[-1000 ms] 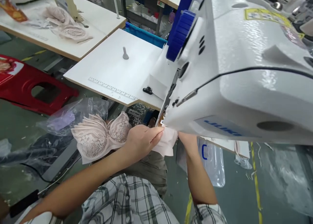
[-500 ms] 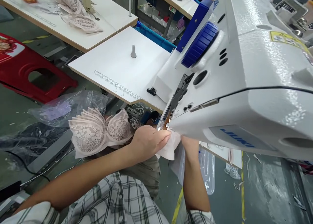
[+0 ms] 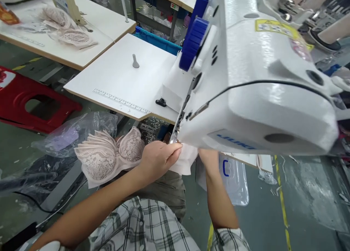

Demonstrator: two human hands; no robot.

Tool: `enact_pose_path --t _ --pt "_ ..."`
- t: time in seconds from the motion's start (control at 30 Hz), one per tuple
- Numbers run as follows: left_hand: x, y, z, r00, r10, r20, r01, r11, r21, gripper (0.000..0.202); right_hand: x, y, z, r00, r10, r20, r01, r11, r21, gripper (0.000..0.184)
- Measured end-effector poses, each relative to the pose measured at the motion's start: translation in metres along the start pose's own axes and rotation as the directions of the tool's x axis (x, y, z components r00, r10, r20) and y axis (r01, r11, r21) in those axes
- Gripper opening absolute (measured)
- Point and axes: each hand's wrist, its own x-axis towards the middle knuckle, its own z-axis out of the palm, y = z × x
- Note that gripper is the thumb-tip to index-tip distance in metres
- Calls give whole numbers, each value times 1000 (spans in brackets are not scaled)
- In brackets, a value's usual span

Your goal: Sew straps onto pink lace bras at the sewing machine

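Note:
My left hand is closed, pinching a pale pink piece of fabric at the front edge of a white sewing machine. My right forearm reaches up under the machine head, which hides the right hand. A stack of pink lace bra cups rests on my lap, just left of my left hand.
The white machine table carries a grey thread stand pin and a printed ruler. More lace cups lie on another table at far left. A red plastic stool and clear plastic bags sit on the floor.
The view has swung slightly; both hands stay at the machine's front edge with the fabric, and my left hand keeps its pinch.

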Motion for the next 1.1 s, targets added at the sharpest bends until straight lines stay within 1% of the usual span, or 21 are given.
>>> enact_pose_path --t 0.1,0.13,0.2,0.27,0.33,0.4,0.43,0.47,0.5,0.53,0.57,0.63,0.67,0.7,0.83,0.9,0.93,1.0,1.03,1.07,1.1 --pt "-1 -3 -1 999 -4 45 5 1000 -27 30 -14 -11 10 988 147 -56 -128 958 255 35" --pt "-2 -5 -3 998 13 60 -11 999 -38 29 -20 -14 12 977 205 -52 -171 911 376 39" --pt "-4 -8 -6 994 57 95 -53 997 -49 29 -36 -19 17 957 289 -11 -226 772 593 43" --pt "-7 -9 -11 987 86 136 -82 996 -31 28 -53 -21 21 954 300 1 -206 654 728 43" --pt "-10 -6 -15 983 129 134 -130 992 2 22 -71 -20 24 962 266 -60 -129 641 757 39" --pt "-14 1 -17 973 212 96 -214 977 10 22 -87 -19 27 968 176 -181 3 709 705 33" --pt "-16 5 -16 961 260 97 -261 965 6 29 -95 -19 27 966 89 -244 91 763 640 28" --pt "-19 9 -14 946 301 121 -303 953 -4 37 -102 -19 27 957 -34 -288 192 818 542 22" --pt "-22 12 -11 929 331 163 -334 943 -13 39 -108 -19 26 931 -182 -315 309 854 418 14" --pt "-24 14 -8 913 352 207 -357 934 -18 35 -113 -20 25 887 -338 -314 429 856 289 9" --pt "-26 15 -5 895 369 248 -376 926 -21 27 -117 -21 23 832 -472 -293 533 827 181 14" --pt "-29 13 -1 875 389 287 -403 915 -11 25 -121 -25 21 727 -644 -239 669 743 32 32" --pt "-30 11 0 873 394 288 -411 912 -1 28 -123 -28 21 692 -688 -219 702 712 -19 38" --pt "-31 8 -1 873 396 284 -416 909 9 31 -124 -30 20 673 -711 -203 716 695 -59 40" --pt "-32 -2 -7 882 381 276 -396 918 -1 33 -134 -32 17 665 -733 -142 713 680 -174 32" --pt "-35 -1 -9 882 329 338 -330 942 -56 30 -136 -21 13 685 -725 -75 703 684 -197 25" --pt "-37 2 -10 876 301 378 -289 953 -89 29 -135 -13 11 723 -690 -34 671 714 -200 22" --pt "-42 18 -11 840 290 460 -236 956 -172 27 -127 9 9 857 -513 42 511 838 -191 24" --pt "-46 29 -13 806 317 499 -219 944 -246 29 -120 22 10 925 -372 76 380 907 -180 28" --pt "-52 41 -15 761 364 537 -211 921 -327 32 -112 34 11 967 -223 124 241 958 -155 32" --pt "-59 52 -19 681 437 588 -136 864 -485 35 -104 46 12 976 -111 185 134 984 -118 31"
